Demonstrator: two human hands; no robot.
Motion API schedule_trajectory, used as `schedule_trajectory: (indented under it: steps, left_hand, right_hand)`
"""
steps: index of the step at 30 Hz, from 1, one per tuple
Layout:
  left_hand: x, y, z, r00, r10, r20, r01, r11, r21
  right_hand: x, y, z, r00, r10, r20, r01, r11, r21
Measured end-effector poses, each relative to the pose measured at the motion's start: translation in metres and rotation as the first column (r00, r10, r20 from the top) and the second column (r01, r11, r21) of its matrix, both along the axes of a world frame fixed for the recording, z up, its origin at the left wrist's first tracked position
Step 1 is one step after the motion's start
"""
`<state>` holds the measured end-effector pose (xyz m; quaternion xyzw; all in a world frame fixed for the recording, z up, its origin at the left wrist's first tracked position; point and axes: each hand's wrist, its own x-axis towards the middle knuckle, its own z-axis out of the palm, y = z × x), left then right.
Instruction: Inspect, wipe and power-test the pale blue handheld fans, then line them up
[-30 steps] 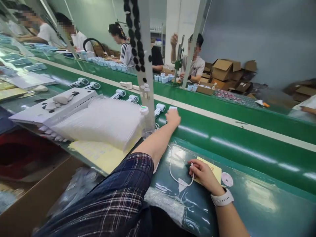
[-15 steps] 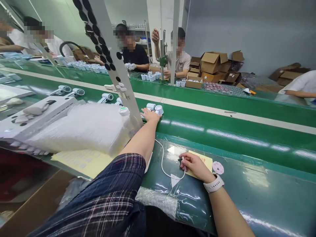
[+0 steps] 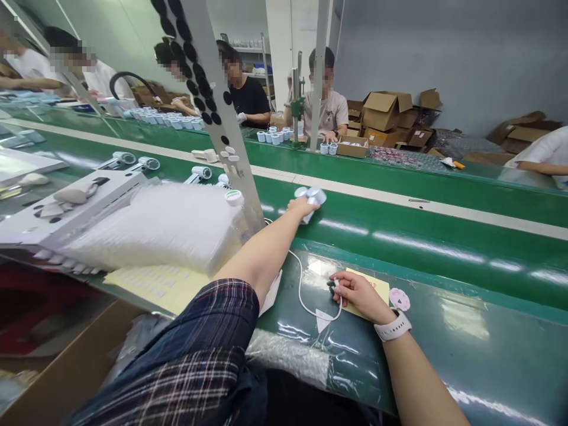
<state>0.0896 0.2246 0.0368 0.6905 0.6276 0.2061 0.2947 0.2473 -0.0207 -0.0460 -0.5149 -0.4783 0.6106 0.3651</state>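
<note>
Out over the green belt, my left hand [image 3: 298, 207] is closed around a pale blue-white appliance [image 3: 315, 195] with rounded barrel-like ends. The hand hides much of it, and its exact kind is unclear. Nearer to me, my right hand [image 3: 358, 294] pinches the end of a white cable [image 3: 300, 291] between thumb and fingers. That cable loops over the clear-covered bench and runs up behind my left forearm. Beneath the right hand lies a yellow paper [image 3: 377, 287] with red writing, beside a round pink sticker [image 3: 400, 299] and a white triangle [image 3: 323, 320].
A stack of clear plastic bags [image 3: 164, 228] lies left of my arm, by a slanted metal post [image 3: 233, 136] bearing black discs. Similar appliances [image 3: 199, 173] sit on the belt [image 3: 399, 219] behind it. Bubble wrap [image 3: 293, 358] lies at the front edge. Co-workers sit across the belt.
My left hand has moved right along the belt, and the pale appliance has moved with it. The right hand still pinches the cable end. Across the belt, a co-worker's raised hand has come down.
</note>
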Motion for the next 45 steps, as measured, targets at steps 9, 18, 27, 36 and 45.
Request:
schedule_trajectory:
  steps: [9,18,27,36,45]
  left_hand:
    - [-0.055,-0.133,0.017,0.410,-0.096,0.907,0.457,0.882,-0.113]
    - [-0.076,-0.159,-0.025,-0.060,0.153,0.986,0.400,0.909,-0.117]
    - [-0.075,-0.162,-0.025,-0.122,0.206,0.971,0.447,0.885,-0.132]
    - [-0.067,-0.170,-0.029,-0.066,0.146,0.987,0.354,0.928,-0.113]
    - [-0.066,-0.181,-0.022,-0.112,0.173,0.979,0.261,0.955,-0.139]
  right_hand:
    - [-0.021,-0.019,0.022,0.994,-0.104,0.021,0.103,0.994,0.036]
    - [-0.087,-0.036,0.069,0.968,-0.114,0.223,0.077,0.982,0.170]
    - [-0.103,-0.037,0.058,0.992,-0.052,0.112,0.031,0.983,0.183]
    - [-0.110,-0.052,0.045,0.963,-0.260,-0.073,0.268,0.956,0.120]
    - [-0.104,-0.050,0.047,0.964,-0.219,0.150,0.142,0.904,0.404]
